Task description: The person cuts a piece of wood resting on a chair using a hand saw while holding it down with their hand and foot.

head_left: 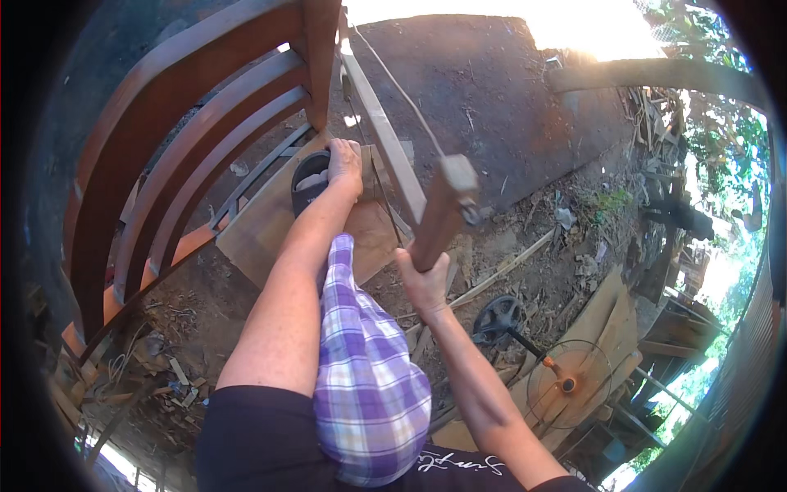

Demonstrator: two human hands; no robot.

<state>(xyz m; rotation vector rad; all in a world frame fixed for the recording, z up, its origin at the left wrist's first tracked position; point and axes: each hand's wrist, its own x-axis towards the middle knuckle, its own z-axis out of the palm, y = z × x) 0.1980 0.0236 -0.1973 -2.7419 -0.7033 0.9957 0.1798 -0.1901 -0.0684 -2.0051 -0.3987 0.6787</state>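
My right hand is wrapped round the near end of a wooden frame saw. The saw points away from me; its wooden bar runs in the middle, with a cord on one side and a thin blade on the other. Part of the blade shows beside a brown wooden board. My left hand is closed at the board's far edge, fingertips partly hidden. A foot in a dark slipper stands on the board beside that hand. Next to them rises a reddish-brown slatted wooden frame.
A fan without its front cover lies at the lower right near thin wooden sheets. Wood scraps litter the dirt floor. A large dark sheet lies ahead, and a wooden beam juts in at the upper right.
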